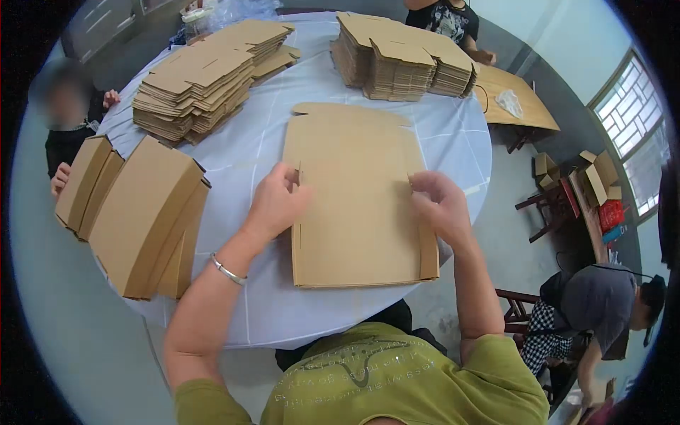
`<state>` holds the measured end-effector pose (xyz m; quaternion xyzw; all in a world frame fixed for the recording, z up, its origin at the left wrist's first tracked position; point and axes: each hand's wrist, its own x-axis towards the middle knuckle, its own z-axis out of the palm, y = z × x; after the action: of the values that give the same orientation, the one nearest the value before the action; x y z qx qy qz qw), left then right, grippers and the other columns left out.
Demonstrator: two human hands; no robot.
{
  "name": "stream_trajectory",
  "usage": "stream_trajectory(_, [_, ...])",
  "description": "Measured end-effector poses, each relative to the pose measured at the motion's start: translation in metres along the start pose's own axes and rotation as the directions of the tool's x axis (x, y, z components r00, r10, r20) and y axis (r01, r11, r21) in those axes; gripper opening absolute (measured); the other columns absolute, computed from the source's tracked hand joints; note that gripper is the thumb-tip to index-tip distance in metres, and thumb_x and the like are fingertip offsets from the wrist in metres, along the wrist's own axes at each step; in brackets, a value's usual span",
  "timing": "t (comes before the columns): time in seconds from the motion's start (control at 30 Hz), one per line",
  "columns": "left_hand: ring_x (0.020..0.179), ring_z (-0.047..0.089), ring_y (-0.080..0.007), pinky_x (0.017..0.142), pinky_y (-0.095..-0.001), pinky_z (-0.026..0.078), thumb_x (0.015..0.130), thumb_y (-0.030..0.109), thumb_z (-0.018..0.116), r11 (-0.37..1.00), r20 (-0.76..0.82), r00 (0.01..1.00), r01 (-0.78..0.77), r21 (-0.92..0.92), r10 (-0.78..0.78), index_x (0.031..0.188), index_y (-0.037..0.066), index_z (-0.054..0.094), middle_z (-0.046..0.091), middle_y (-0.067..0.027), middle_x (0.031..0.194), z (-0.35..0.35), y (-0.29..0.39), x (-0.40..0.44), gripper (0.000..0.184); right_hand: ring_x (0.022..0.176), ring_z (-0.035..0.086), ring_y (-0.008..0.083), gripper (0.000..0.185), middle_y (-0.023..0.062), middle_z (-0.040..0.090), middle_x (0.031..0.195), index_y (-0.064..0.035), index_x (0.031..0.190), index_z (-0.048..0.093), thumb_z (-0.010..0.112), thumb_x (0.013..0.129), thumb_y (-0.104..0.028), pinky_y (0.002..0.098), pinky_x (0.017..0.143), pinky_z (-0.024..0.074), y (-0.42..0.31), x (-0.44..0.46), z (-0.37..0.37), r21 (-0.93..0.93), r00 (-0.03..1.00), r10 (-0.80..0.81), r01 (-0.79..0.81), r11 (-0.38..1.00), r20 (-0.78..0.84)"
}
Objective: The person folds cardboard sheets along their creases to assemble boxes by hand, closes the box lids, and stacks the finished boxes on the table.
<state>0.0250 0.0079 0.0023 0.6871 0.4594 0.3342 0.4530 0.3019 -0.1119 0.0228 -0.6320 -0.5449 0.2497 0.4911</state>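
Observation:
A partly folded cardboard box (pixel 358 205) lies in front of me, its near edge and lower sides raised and its far flap flat. My left hand (pixel 280 202), with a silver bangle on the wrist, is at the box's left edge, thumb and fingers closed around the side flap. At the right edge, my right hand (pixel 440 204) pinches the other side flap near a small tab. Folded boxes (pixel 145 212) stand on the left part of the table.
Stacks of flat cardboard (pixel 202 78) and more flat cardboard (pixel 404 57) lie at the back of the round table (pixel 241 191) with its white cloth. One person (pixel 71 106) is at the left, another (pixel 446 21) behind, a third (pixel 595 304) at the right.

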Motion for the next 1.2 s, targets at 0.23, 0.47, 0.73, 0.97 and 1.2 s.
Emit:
stream_trajectory(0.23, [0.068,0.053,-0.0138,0.063,-0.0317,0.046,0.093,0.021,0.053,0.983,-0.085,0.995,-0.058,-0.176,0.044,0.086,-0.003,0.058,0.061,-0.0097,0.071,0.007,-0.019,0.008,0.026,0.079,0.061,0.0082,0.012,0.0030,0.067,0.088,0.0021,0.098,0.066,0.061,0.091,-0.007,0.0229,0.072,0.0500,0.017,0.016,-0.002,0.190,0.988,0.143,-0.130,0.973,-0.060])
stream_trajectory(0.47, [0.076,0.056,-0.0099,0.066,-0.0267,0.047,0.091,0.018,0.056,0.915,-0.107,0.991,0.029,-0.402,-0.079,0.095,-0.004,0.058,0.063,-0.0041,0.084,0.011,0.005,-0.005,0.023,0.075,0.060,0.0076,0.013,0.0023,0.066,0.084,0.0026,0.095,0.066,0.064,0.090,-0.009,0.0225,0.069,0.0492,0.022,0.013,0.005,0.261,0.985,0.157,-0.132,0.956,-0.077])
stream_trajectory(0.73, [0.079,0.060,-0.0160,0.066,-0.0295,0.050,0.082,0.016,0.060,0.730,0.183,0.969,0.247,-0.637,-0.167,0.108,-0.006,0.054,0.062,-0.0091,0.091,-0.001,0.006,-0.002,0.034,0.087,0.060,0.0107,0.033,0.0085,0.064,0.100,0.0032,0.116,0.054,0.065,0.087,-0.006,0.0246,0.077,0.0507,0.021,0.011,0.006,0.165,0.976,0.159,-0.134,0.977,-0.150])
stream_trajectory(0.97, [0.102,0.058,-0.0174,0.092,-0.0326,0.047,0.088,0.007,0.054,0.610,0.324,0.945,0.287,-0.739,-0.052,0.117,-0.001,0.051,0.060,-0.0098,0.111,-0.005,-0.005,0.002,0.031,0.101,0.058,0.0150,0.045,0.0142,0.057,0.119,0.0042,0.129,0.042,0.061,0.089,-0.006,0.0281,0.087,0.0483,0.021,0.010,0.010,0.364,0.977,0.160,-0.100,0.926,-0.138])
stream_trajectory(1.2, [0.109,0.058,-0.0175,0.094,-0.0336,0.048,0.098,0.017,0.052,0.583,0.295,0.944,0.159,-0.797,0.146,0.123,0.001,0.049,0.060,-0.0083,0.119,-0.004,0.006,0.001,0.030,0.103,0.058,0.0171,0.047,0.0139,0.054,0.124,0.0039,0.134,0.037,0.057,0.092,-0.003,0.0288,0.091,0.0475,0.024,0.014,0.010,0.410,0.961,0.013,0.105,0.906,-0.275])
